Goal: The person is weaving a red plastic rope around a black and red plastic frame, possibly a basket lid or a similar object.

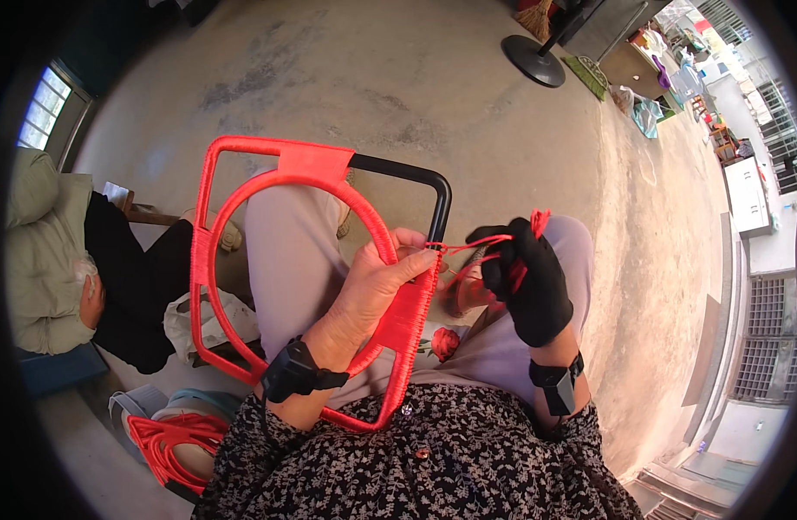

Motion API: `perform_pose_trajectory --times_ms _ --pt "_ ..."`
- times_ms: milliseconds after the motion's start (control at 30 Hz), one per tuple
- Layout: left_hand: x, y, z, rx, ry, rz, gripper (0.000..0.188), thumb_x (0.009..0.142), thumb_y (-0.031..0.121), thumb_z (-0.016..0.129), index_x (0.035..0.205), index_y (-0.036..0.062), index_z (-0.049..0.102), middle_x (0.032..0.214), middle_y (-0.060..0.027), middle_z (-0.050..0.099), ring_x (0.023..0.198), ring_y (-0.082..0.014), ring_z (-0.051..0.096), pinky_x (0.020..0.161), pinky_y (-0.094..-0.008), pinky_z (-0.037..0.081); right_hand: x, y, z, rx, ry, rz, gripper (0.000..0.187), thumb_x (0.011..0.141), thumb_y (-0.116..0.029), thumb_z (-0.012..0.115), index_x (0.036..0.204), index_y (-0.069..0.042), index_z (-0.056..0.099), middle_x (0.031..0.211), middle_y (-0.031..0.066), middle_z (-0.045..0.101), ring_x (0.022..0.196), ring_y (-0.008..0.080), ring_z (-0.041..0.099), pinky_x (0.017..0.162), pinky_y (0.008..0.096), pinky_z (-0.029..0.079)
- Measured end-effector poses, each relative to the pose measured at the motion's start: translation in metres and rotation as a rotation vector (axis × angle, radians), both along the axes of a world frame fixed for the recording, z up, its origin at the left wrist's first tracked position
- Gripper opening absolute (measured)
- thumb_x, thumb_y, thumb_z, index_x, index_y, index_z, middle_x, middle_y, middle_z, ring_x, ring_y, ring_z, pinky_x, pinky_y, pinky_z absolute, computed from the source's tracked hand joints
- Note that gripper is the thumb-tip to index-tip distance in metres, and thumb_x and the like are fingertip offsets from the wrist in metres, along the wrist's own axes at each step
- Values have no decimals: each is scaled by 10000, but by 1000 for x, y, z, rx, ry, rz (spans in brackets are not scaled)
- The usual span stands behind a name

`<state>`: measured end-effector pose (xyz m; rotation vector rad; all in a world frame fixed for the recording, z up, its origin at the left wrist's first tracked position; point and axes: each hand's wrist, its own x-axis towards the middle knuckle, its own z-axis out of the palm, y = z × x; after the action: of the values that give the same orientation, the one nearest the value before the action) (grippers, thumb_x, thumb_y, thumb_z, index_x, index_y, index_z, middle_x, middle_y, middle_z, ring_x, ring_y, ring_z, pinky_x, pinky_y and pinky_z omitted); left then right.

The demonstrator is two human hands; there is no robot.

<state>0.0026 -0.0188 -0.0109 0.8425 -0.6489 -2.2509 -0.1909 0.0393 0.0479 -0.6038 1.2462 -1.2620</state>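
Note:
A rectangular frame (209,186) with a ring inside it lies across my lap, tilted. Red cord is wound tightly over most of it; a bare black stretch (398,171) shows at its upper right corner. My left hand (370,282) is closed on the frame's right side, thumb and fingers pinching where the winding ends. From that spot red cord (468,248) runs to my right hand (526,282), which wears a black glove. Its fingers are curled round a gathered bundle of the cord, with loops sticking out above and below.
Another person (52,260) sits close on my left, beside a white plastic bag (183,322). More red cord (177,442) lies in a heap by my left hip. Ahead on the concrete floor are a black round stand base (533,61) and a green broom head (586,78).

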Motion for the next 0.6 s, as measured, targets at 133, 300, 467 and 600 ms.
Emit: perform_pose_trajectory --times_ms 133,300,467,600 --pt "-1 -1 -4 -31 -35 5 187 902 72 687 1055 64 580 905 -50 674 802 -160 679 710 -281 566 18 -16 18 -124 48 18 336 1036 -327 426 851 -57 501 660 8 491 570 80 458 546 234 372" --pt "-3 1 -1 -25 13 24 166 898 99 696 1027 65 598 847 -72 681 723 -173 680 672 -279 569 33 4 25 -180 164 150 286 1022 -332 468 862 -104 536 686 -25 509 568 52 453 521 221 346" --pt "-1 -5 5 82 43 -3 156 899 186 698 919 53 617 774 -104 672 645 -199 667 641 -307 572 -58 16 -11 -28 396 -93 328 994 -342 521 1003 -45 660 727 -2 586 514 52 449 468 208 334" --pt "-1 -6 4 101 39 -5 159 897 191 691 869 48 628 756 -103 664 640 -198 659 647 -311 572 -187 55 -57 -52 57 -600 213 992 -258 548 1110 -87 594 619 -67 454 433 28 373 382 192 281"
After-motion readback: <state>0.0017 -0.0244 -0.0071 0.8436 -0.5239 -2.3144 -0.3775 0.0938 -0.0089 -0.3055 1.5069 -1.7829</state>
